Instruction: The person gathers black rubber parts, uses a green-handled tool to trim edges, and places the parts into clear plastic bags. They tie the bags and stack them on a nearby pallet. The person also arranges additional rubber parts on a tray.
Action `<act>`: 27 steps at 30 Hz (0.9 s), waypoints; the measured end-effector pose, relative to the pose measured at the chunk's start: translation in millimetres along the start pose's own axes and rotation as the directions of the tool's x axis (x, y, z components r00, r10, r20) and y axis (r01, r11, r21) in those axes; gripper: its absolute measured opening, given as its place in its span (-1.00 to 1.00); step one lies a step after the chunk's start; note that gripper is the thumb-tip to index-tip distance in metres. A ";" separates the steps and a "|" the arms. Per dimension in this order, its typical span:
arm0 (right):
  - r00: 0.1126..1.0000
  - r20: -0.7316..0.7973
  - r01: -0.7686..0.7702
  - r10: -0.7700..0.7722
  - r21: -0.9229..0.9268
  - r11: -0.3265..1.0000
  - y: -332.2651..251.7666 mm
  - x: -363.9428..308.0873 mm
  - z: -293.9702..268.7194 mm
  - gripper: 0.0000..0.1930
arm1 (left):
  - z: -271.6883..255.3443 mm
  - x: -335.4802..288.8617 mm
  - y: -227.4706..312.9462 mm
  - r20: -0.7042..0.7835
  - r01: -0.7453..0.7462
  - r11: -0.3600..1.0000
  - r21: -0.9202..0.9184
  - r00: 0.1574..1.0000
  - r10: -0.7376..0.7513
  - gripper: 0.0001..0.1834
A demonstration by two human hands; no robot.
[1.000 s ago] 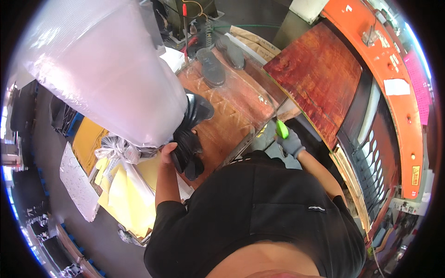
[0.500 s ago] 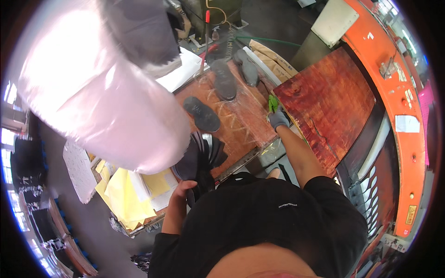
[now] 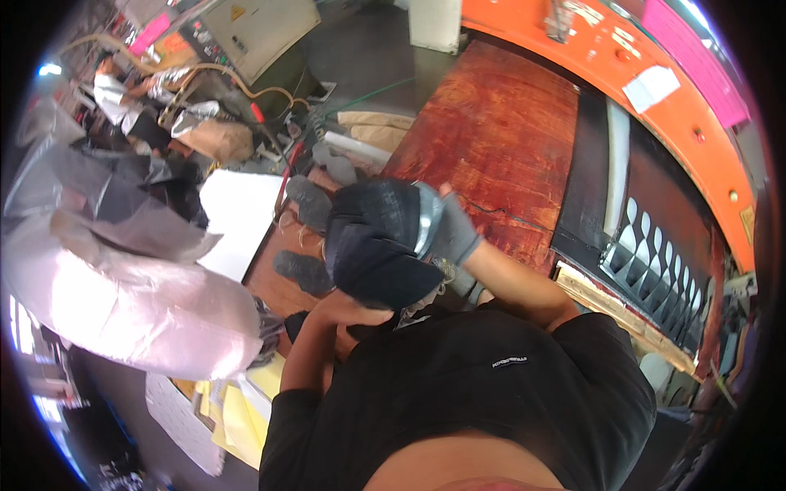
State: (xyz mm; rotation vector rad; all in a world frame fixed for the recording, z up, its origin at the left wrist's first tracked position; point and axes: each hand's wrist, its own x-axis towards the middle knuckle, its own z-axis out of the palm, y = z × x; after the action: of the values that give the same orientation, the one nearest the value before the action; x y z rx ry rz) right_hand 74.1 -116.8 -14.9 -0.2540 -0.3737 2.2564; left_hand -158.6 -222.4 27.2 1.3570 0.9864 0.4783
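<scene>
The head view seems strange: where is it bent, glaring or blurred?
In the head view, the orange machine beam bows along the dark round rim; in that same view, the translucent plastic bag glares white in patches; also in the head view, the black stack looks slightly soft.

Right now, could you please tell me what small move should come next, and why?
Perhaps even up the black stack: its layers look staggered, and the bare left hand supports its lower edge with the gloved right hand at its right side, so both could press it square.
</scene>
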 end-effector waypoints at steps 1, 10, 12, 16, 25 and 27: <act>0.993 0.027 0.117 -0.118 0.010 0.993 -26.1 -6.5 16.6 -0.31 | -4.8 20.3 19.6 0.103 -0.135 0.980 0.149 0.987 0.120 -0.35; 0.483 -0.392 0.689 -0.783 -0.382 0.616 -153.5 -82.6 -49.2 -0.48 | 33.0 233.5 113.2 0.371 -0.422 0.153 0.893 0.886 0.277 0.17; 0.403 -0.527 0.493 -0.748 -0.563 0.663 -162.5 -108.0 -66.4 -0.49 | 47.0 263.8 107.9 0.339 -0.347 0.101 0.933 0.937 0.086 0.21; 0.429 -0.067 -0.058 -0.901 -0.997 0.046 -156.9 -143.8 -52.8 -0.44 | 55.1 293.4 91.6 0.279 -0.276 0.072 0.958 0.959 -0.038 0.25; 0.709 0.342 -0.291 -0.617 -0.655 -0.697 -207.3 -67.5 -33.2 -0.33 | 55.7 268.8 60.3 0.344 -0.380 0.080 0.922 0.894 0.286 0.14; 0.943 0.045 -0.217 -0.331 -0.669 -0.710 -212.4 -52.8 -38.2 -0.33 | 55.4 266.6 59.7 0.331 -0.402 0.140 0.905 0.870 0.366 0.15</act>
State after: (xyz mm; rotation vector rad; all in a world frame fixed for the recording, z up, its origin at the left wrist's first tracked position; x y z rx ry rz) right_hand 268.5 -17.6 26.4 -1.5334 -2.3747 0.3715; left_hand 43.9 -33.1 -2.8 2.8493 0.8753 0.1538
